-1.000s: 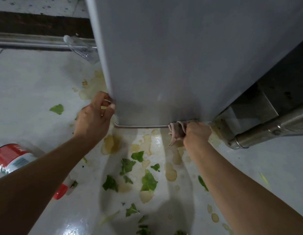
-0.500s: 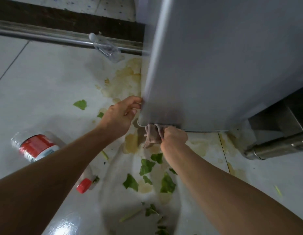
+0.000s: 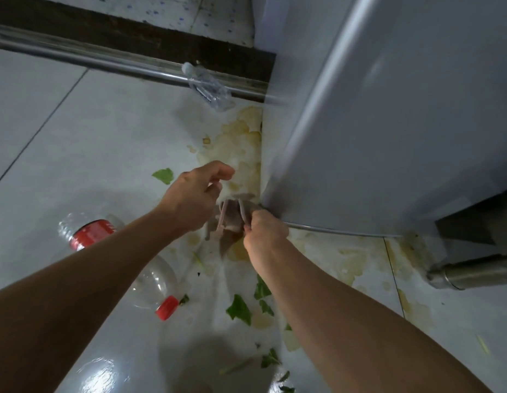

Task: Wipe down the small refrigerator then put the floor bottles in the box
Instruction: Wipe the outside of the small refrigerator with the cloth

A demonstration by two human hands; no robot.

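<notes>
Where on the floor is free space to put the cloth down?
Bare white floor tiles lie between the steel rail and the red-labelled clear bottle. Crowded: yellow stains and green leaf scraps near the grey refrigerator.

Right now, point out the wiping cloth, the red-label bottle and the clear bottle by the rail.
cloth [image 3: 231, 219]: head view, bunched middle beside the right hand.
red-label bottle [image 3: 92, 232]: head view, on its red label.
clear bottle [image 3: 209, 87]: head view, crumpled body against the rail.

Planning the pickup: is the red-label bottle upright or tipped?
Tipped. The red-label bottle lies on its side on the floor, red cap toward the camera.
</notes>
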